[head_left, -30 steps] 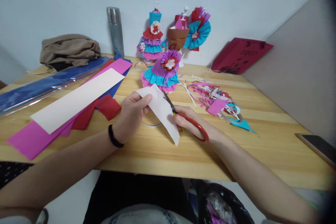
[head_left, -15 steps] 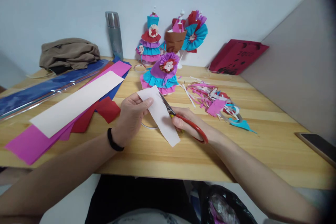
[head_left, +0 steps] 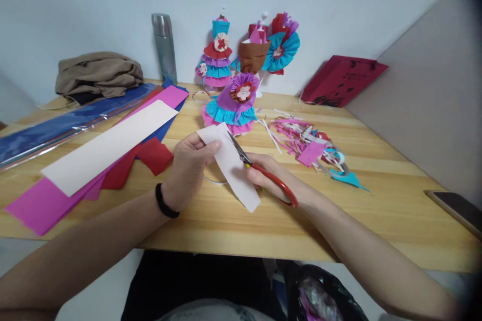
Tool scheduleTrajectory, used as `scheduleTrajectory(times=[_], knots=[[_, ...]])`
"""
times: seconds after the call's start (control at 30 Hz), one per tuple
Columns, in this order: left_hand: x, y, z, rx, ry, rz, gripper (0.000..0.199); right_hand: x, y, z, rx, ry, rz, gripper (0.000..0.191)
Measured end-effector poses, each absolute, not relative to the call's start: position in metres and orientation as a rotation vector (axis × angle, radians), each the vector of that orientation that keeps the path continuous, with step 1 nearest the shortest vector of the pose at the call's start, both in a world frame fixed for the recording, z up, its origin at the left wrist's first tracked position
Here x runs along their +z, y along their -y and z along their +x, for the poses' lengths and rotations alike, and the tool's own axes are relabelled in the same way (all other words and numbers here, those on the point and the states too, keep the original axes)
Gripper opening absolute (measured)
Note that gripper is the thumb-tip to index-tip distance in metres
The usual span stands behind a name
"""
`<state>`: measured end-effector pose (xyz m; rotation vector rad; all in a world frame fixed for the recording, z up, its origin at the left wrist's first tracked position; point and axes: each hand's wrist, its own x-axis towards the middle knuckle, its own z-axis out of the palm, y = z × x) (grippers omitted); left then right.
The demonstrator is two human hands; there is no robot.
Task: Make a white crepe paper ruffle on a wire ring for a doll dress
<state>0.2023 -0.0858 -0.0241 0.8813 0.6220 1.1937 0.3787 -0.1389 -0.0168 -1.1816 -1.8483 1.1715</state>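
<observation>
1. Table [head_left: 312,230]: smooth, pale, banded wood.
2. Cream strip [head_left: 113,145]: long, flat, on magenta sheets [head_left: 30,205], probably parked aside.
3. White paper [head_left: 235,168]: limp oblong, raised between the hands.
4. Left hand [head_left: 192,165]: thumb and fingers pinching the paper, likely steadying it.
5. Right hand [head_left: 273,164]: wrapped round red-handled scissors [head_left: 269,174], dark blades at the paper's edge.

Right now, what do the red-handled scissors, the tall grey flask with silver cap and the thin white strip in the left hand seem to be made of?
Red-handled scissors: metal blades, from their dark sheen; smooth handles, probably plastic.
Tall grey flask: likely metal; its silver cap shines, the duller body could be coated.
Thin white strip: matte paper, possibly crepe, since it bends without gloss.
</observation>
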Motion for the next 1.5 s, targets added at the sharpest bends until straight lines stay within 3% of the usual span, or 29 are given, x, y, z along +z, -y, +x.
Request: scheduleTrajectory(times=[1.5], knots=[[-0.0259,0.0805,0.1988,1.094,-0.579,0.900,0.029,-0.0210,0.1405,0.3768,1.144,1.802,-1.280,0.055]])
